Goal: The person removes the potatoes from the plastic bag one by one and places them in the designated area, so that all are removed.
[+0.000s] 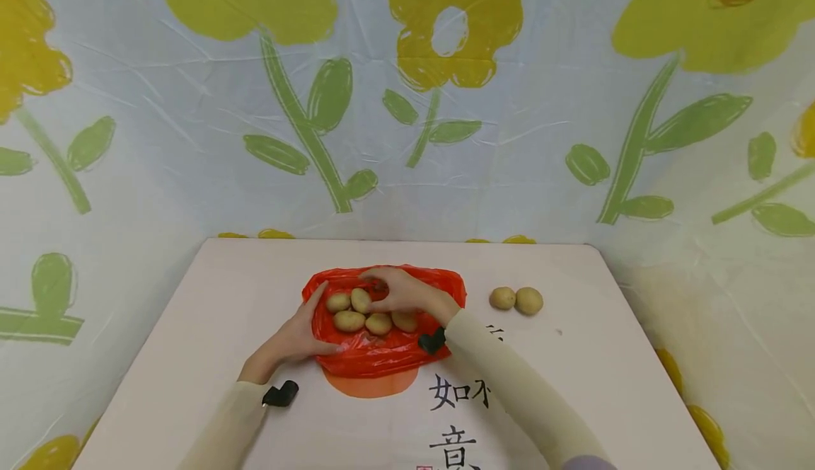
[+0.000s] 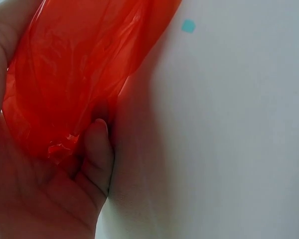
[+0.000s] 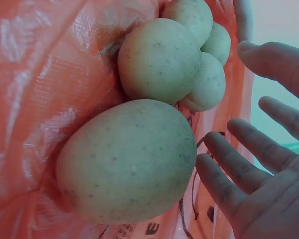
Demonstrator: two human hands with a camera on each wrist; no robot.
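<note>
**Hands on a red bag of potatoes**

From where I stand, the red plastic bag [image 1: 376, 365] lies spread near the middle of the pale table [image 1: 267, 279], its crumpled edges raised around a cluster of five visible potatoes [image 1: 349, 321]. The potatoes sit close together, two behind and three in front, with the shiny plastic under and around them.

The left hand [image 1: 298, 334] is at the bag's left end, thumb over the edge and fingers outside; its wrist view shows the red plastic held between them, with at least one finger bent against it. The right hand [image 1: 400, 290] reaches over the bag from the other side, fingers spread and gripping nothing. Its own wrist view shows the fingertips just beside the largest-looking potato, with a small gap between them. The two hands are apart, the potatoes between them.

Two more potatoes [image 1: 529, 301] rest side by side on the table, to the right of the bag. Each arm wears a cream sleeve [image 1: 518, 385], with a black attachment [image 1: 280, 393] at the wrist. Black Chinese characters [image 1: 453, 391] mark the tabletop in front, and an orange patch [image 1: 372, 387] peeks out below the bag. Behind everything hangs a white sheet [image 1: 509, 201] with big yellow flowers.
</note>
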